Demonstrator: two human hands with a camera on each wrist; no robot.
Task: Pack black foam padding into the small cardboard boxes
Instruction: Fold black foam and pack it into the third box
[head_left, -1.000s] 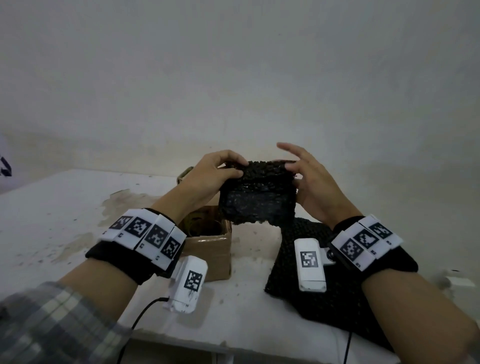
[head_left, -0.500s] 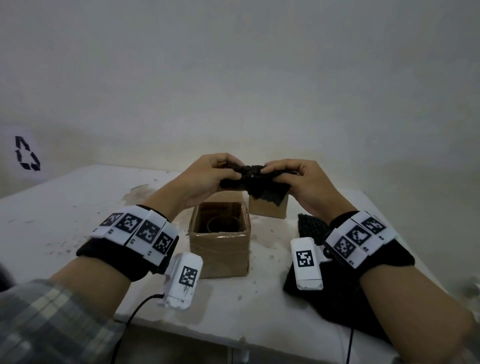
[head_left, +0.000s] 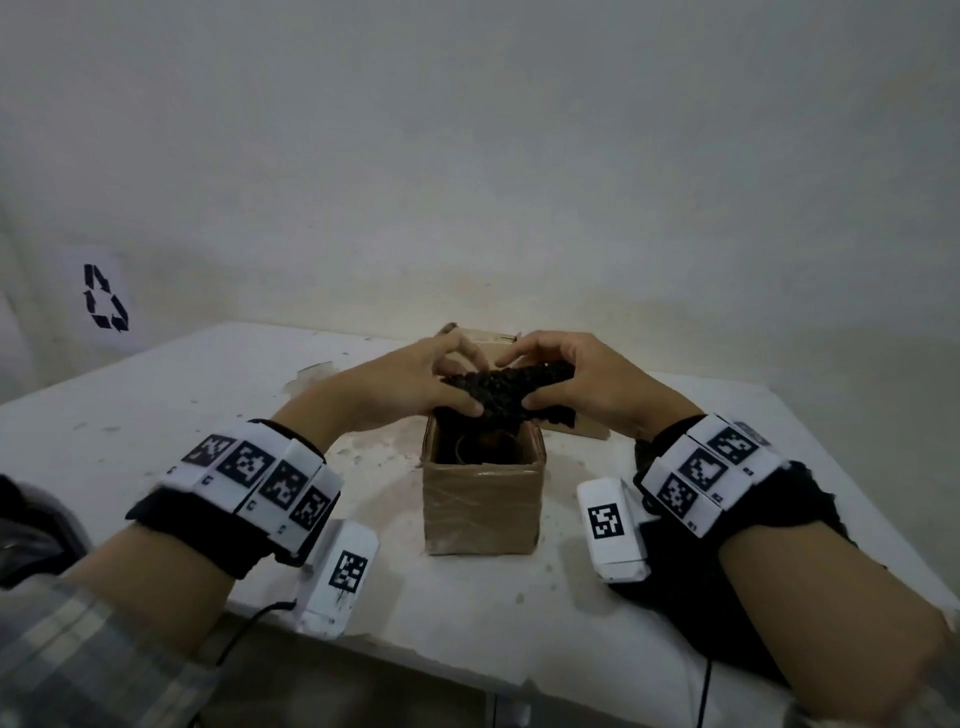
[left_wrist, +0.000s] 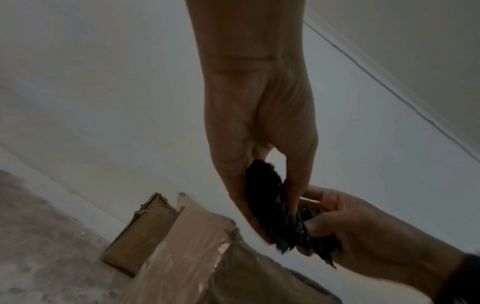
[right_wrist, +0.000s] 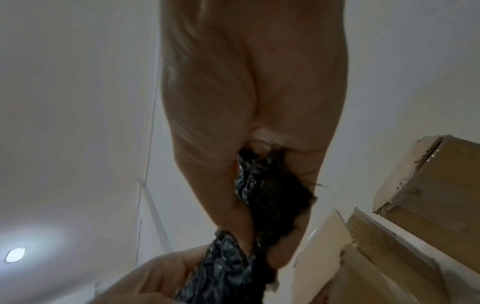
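A crumpled piece of black foam padding (head_left: 501, 391) hangs just above the open top of a small taped cardboard box (head_left: 483, 499) in the middle of the table. My left hand (head_left: 415, 387) pinches its left end and my right hand (head_left: 582, 387) grips its right end. The left wrist view shows the foam (left_wrist: 275, 211) squeezed between my left thumb and fingers, with the right hand (left_wrist: 363, 232) holding the other end. In the right wrist view the foam (right_wrist: 265, 197) is bunched inside my right hand. Something round lies inside the box, only dimly seen.
A second cardboard box (head_left: 563, 426) stands behind the first, mostly hidden by my hands. More black foam (head_left: 779, 587) lies on the table under my right forearm. The white table (head_left: 156, 410) ends at a near edge below my wrists. A recycling sign (head_left: 105, 297) hangs on the wall, left.
The foam piece, held up flat a second ago, has been folded and bunched between both hands and lowered to the mouth of the box.
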